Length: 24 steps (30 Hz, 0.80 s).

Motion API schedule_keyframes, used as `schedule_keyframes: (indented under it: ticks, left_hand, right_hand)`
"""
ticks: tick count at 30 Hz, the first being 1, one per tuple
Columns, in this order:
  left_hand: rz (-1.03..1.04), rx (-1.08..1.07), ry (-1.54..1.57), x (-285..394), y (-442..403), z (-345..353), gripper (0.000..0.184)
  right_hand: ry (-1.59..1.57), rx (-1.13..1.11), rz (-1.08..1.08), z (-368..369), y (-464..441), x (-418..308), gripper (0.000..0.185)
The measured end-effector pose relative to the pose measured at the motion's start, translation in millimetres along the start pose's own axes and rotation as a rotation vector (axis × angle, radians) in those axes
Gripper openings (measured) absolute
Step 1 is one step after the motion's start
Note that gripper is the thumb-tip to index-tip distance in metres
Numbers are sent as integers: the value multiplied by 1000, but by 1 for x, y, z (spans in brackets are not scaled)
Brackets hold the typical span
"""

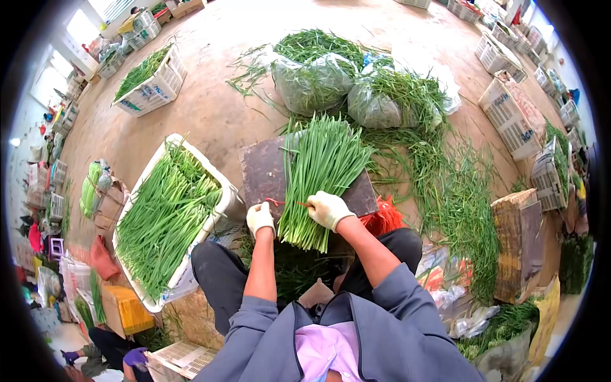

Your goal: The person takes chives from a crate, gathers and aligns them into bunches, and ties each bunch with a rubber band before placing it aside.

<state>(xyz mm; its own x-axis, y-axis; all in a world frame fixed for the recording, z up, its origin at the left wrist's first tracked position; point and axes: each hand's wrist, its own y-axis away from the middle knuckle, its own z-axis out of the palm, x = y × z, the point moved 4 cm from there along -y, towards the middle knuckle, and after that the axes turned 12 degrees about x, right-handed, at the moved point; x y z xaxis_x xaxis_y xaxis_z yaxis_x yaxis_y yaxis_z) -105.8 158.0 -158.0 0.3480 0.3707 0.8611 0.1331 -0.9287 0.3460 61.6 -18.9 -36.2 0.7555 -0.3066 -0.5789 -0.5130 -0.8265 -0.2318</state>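
Observation:
A thick bundle of green chives (324,159) lies across a dark board (262,170) in front of me, its pale cut ends towards my knees. My left hand (260,218), in a white glove, is closed in a pinch on one end of a red tie (275,202) just left of the stems. On the right side of the bundle my gloved right hand (330,211) pinches another red end of the tie. Whether the tie passes under the stems is hidden. A heap of red ties (383,218) sits beside the board, near my right knee.
To my left stands a white crate (228,207) filled with chives. Two plastic bags (312,86) of greens stand beyond the board, and loose leaves (461,210) litter the floor on the right. A cardboard box (519,245) is farther right. Another person's purple-gloved hand (135,357) shows at lower left.

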Motion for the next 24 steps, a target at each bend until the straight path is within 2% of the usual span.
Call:
schedule_keyframes:
  ticks: [1,3,4,5,7,9,11,13,15,17,21,22,24]
  left_hand:
    - [-1,2,1,1,-1,2,25]
    - [78,-72,-257,12,-1,13,37]
    - [271,26,-449,27,8,13,44]
    - [308,49,-510,53,30,10,41]
    - [395,75,-633,55,29,23,32]
    - [355,61,-669,51,28,28,27]
    - [359,-31,-644,46,22,33,26]
    - [417,-6,-614,45,25,29,19]
    - [251,-166,-107,32,24,26,11]
    - [229,-203,129,21,15,27,9]
    - [418,-332,188,61,72,20,6]
    - [478,-316,201,65,84,21,6]
    - [465,-285,208,62,91,24,5]
  right_hand:
    - [0,-2,-1,1,0,0,15]
    - [5,-14,2,1,-1,0,15]
    - [6,-14,0,2,-2,0,15]
    - [14,-12,-1,2,-2,-1,15]
    - [20,-18,-12,2,-2,-3,15]
    - [59,-62,10,1,-5,-4,15]
    - [75,-86,18,2,-5,-4,16]
    - [37,-33,-19,3,-4,-2,16]
    - [39,-38,-9,1,-3,-1,16]
    - [28,-47,-13,0,-1,-1,16]
    - [6,-33,-6,-2,-3,-6,20]
    - [-42,32,-32,-1,-4,-7,20]
    - [-44,62,-48,1,-6,-10,20]
